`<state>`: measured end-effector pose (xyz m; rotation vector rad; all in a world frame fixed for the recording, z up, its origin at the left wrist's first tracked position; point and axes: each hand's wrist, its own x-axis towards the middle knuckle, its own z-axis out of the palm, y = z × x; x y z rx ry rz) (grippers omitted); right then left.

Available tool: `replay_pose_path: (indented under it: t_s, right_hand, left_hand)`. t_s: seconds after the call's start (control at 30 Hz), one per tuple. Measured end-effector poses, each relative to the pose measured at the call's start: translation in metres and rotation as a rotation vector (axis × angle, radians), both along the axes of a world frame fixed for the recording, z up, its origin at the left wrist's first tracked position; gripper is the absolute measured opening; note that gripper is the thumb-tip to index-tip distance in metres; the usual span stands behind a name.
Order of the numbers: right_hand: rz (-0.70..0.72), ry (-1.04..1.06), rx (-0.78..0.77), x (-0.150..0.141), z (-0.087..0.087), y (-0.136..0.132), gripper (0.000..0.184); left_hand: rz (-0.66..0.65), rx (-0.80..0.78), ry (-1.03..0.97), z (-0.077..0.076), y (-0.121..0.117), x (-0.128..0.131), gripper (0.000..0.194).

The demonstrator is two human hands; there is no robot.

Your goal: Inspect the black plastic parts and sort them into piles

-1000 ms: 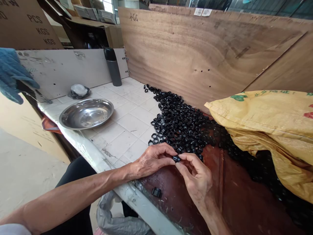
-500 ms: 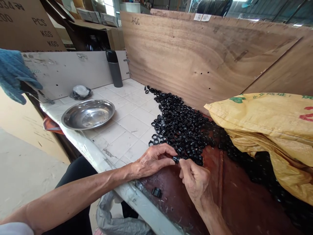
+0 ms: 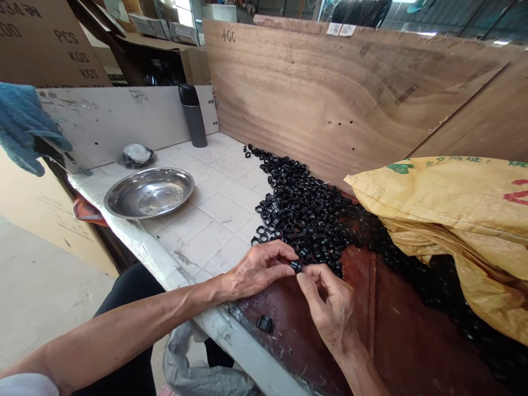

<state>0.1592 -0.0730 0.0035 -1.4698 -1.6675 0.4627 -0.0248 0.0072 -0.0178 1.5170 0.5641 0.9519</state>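
Observation:
A small black ringed plastic part is pinched between the thumb and fingers of my left hand. On its other side, my right hand has thumb and forefinger closed against the same part. Just behind my hands spreads a heap of black plastic rings. Nearer to me, a separate black part lies by itself on the dark red surface. Its outline is ribbed and it touches neither hand.
A steel bowl and a dark flask stand on white tiles at the left, with a small plastic-wrapped bundle. A wooden board walls the back. A yellow sack covers part of the rings at right.
My right thumb and forefinger have shifted around the part, which now shows more between my hands. My left hand has barely moved.

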Motion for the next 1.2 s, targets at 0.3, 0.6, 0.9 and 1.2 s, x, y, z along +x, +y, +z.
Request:
replay_pose_path:
  t_s: [0.3, 0.6, 0.9, 1.2]
  right_hand:
    - [0.009, 0.092, 0.058, 0.001, -0.011, 0.003, 0.018]
    - [0.092, 0.662, -0.739, -0.032, -0.018, -0.007, 0.056]
    - [0.127, 0.362, -0.301, -0.026, -0.01, -0.007, 0.015]
    - [0.12, 0.173, -0.355, -0.029, -0.008, -0.008, 0.024]
  left_hand:
    - [-0.032, -0.029, -0.011, 0.001, 0.0, 0.002, 0.022]
    - [-0.033, 0.599, 0.241, 0.001, -0.033, -0.035, 0.03]
    - [0.071, -0.021, 0.178, 0.0, -0.041, -0.035, 0.021]
    - [0.058, -0.03, 0.168, 0.004, -0.04, -0.037, 0.022]
